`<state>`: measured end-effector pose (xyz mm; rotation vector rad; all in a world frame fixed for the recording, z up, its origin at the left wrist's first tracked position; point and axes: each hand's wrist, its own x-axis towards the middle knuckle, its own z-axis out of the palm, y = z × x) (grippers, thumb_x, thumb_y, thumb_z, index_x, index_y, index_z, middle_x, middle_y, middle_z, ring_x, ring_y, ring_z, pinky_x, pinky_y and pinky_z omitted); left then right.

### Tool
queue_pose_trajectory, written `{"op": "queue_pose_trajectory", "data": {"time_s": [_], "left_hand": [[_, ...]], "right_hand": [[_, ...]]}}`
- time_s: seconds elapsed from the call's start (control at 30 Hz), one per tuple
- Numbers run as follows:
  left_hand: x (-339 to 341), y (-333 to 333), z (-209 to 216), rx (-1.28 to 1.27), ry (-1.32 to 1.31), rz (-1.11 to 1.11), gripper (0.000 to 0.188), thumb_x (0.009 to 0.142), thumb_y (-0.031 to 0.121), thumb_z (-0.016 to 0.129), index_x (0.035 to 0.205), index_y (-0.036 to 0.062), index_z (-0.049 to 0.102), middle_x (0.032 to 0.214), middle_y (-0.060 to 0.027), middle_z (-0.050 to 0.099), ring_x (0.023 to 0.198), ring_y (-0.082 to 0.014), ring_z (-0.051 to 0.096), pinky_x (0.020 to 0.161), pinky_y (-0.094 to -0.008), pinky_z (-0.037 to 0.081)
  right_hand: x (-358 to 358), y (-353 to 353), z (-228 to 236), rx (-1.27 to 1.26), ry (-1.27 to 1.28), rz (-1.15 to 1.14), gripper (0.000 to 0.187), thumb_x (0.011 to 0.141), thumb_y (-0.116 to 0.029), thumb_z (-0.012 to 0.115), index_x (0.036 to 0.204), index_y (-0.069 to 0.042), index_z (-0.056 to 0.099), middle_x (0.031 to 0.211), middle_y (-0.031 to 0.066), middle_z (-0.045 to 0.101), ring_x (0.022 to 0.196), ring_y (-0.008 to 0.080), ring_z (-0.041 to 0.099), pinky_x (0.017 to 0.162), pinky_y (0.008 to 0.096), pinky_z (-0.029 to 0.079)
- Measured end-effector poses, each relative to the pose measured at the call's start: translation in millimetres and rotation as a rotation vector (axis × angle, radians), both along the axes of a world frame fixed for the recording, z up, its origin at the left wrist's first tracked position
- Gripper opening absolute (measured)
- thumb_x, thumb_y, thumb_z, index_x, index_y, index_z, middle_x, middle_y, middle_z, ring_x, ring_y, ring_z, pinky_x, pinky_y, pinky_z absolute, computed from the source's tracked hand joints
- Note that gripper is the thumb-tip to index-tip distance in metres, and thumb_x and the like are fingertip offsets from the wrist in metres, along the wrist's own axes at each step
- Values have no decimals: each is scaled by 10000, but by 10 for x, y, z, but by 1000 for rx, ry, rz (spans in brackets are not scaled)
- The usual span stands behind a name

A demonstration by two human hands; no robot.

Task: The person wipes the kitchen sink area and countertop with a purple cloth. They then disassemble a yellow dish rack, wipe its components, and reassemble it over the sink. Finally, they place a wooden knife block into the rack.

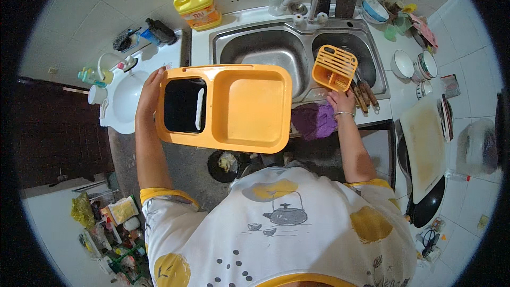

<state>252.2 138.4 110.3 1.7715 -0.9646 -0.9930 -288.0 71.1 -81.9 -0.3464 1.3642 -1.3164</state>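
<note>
My left hand [151, 94] is closed on the left edge of a large orange plastic organizer [249, 109]. This organizer is held up in front of the sink; it has one broad shallow basin and one dark opening with a white strip [200, 109] inside. With my right hand [341, 102] I grip the lower end of a small orange slotted caddy [336, 65], which is over the divider and right bowl of the sink. Beside that hand, several knives [366, 93] lean with their handles over the sink's front edge. A purple cloth [314, 120] hangs just left of my right hand.
A steel double sink [260, 53] with a white faucet [308, 0] lies ahead. A yellow pump jug [197, 8] stands behind it to the left. Bowls [402, 64] and a cutting board [423, 146] are at the right. Below, a dark bin [228, 166] holds scraps.
</note>
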Motion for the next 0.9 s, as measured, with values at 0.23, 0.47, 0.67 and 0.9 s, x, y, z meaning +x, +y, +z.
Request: {"op": "queue_pose_trajectory", "data": {"time_s": [0.23, 0.47, 0.67, 0.9], "left_hand": [[189, 378, -168, 19, 131, -77, 451, 961, 315, 520, 1309, 28, 505, 1135, -91, 616, 1016, -189, 598, 859, -281, 465], [10, 222, -224, -198, 9, -177, 421, 948, 291, 543, 1266, 16, 536, 1034, -46, 620, 951, -148, 557, 847, -294, 437], [151, 120, -355, -124, -302, -175, 470, 929, 372, 534, 1178, -25, 568, 939, -131, 636, 834, -215, 596, 751, -336, 468], [3, 307, -91, 38, -377, -196, 591, 882, 466, 551, 1129, -70, 567, 990, -208, 645, 893, -292, 629, 780, -380, 481]], "right_hand": [[268, 372, 416, -118, 78, 131, 516, 940, -167, 521, 1387, -19, 309, 1133, 167, 575, 852, 212, 614, 700, 328, 545], [1226, 591, 1393, -430, 751, 497, 489, 893, -406, 606, 1046, 58, 634, 852, 92, 672, 742, 162, 610, 685, 290, 470], [1288, 273, 1518, -353, 1110, 627, 429, 863, -411, 597, 863, 12, 670, 734, 175, 645, 661, 276, 627, 629, 371, 471], [1428, 139, 1721, -267, 1391, 614, 507, 883, -473, 527, 822, 13, 660, 769, 189, 651, 744, 334, 635, 670, 410, 468]]}}
